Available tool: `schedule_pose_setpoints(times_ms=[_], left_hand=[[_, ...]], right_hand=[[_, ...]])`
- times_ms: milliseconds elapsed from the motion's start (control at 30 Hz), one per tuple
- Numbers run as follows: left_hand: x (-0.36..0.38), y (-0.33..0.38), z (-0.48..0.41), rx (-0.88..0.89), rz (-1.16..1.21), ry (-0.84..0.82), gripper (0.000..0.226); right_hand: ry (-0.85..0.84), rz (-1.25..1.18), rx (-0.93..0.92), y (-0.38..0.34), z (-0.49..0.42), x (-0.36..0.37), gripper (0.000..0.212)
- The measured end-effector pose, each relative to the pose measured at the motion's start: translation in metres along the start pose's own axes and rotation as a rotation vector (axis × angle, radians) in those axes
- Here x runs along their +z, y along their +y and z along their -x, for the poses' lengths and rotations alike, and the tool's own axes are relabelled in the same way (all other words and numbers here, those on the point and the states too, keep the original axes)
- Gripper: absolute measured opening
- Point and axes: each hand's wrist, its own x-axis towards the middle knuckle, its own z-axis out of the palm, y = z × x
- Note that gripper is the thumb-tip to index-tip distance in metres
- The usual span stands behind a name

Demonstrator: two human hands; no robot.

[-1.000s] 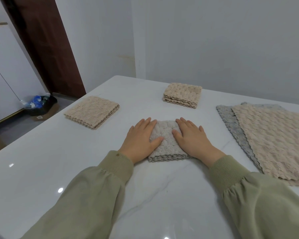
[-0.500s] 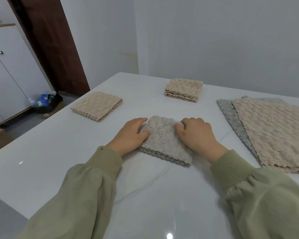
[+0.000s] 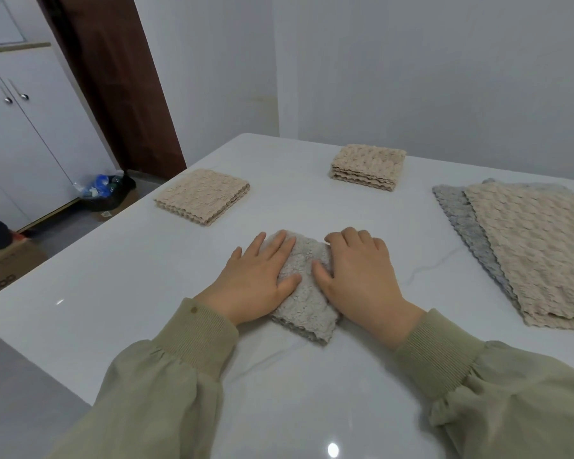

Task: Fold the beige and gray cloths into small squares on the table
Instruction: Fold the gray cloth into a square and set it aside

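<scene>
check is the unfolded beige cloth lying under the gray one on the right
No, the unfolded beige cloth lies on top of the gray cloth.

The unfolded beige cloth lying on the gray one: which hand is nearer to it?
Right. The right hand presses the small folded gray cloth on the side facing the unfolded beige cloth; the left hand lies beyond it, farther away.

White cabinet (image 3: 20,127) with two metal handles, brown door (image 3: 120,84), a dark bag of bottles (image 3: 108,190) and a cardboard box (image 3: 4,270) on the floor
</scene>
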Motion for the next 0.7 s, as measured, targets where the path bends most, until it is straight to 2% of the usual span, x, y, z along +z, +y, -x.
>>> schedule_pose_setpoints(times_ms=[67, 133, 200, 267, 567, 700], left_hand=[[0.002, 0.000, 0.001, -0.026, -0.012, -0.003, 0.066], [0.002, 0.002, 0.000, -0.039, -0.025, 0.005, 0.066], [0.001, 0.004, -0.001, -0.050, -0.022, -0.009, 0.066], [0.001, 0.004, -0.005, -0.057, -0.022, -0.024, 0.066], [-0.004, 0.003, -0.010, -0.061, 0.007, -0.069, 0.067], [-0.010, 0.005, -0.006, -0.062, 0.024, 0.074, 0.062]], right_hand=[[0.006, -0.028, -0.059, -0.002, 0.002, -0.001, 0.061], [-0.130, 0.014, -0.095, -0.005, 0.005, 0.001, 0.071], [-0.296, 0.003, -0.064, -0.004, 0.004, 0.007, 0.069], [-0.349, -0.028, -0.025, -0.001, -0.001, 0.009, 0.065], [-0.344, -0.142, -0.054, 0.006, -0.007, 0.006, 0.063], [-0.252, -0.227, -0.018, 0.014, -0.005, 0.002, 0.058]])
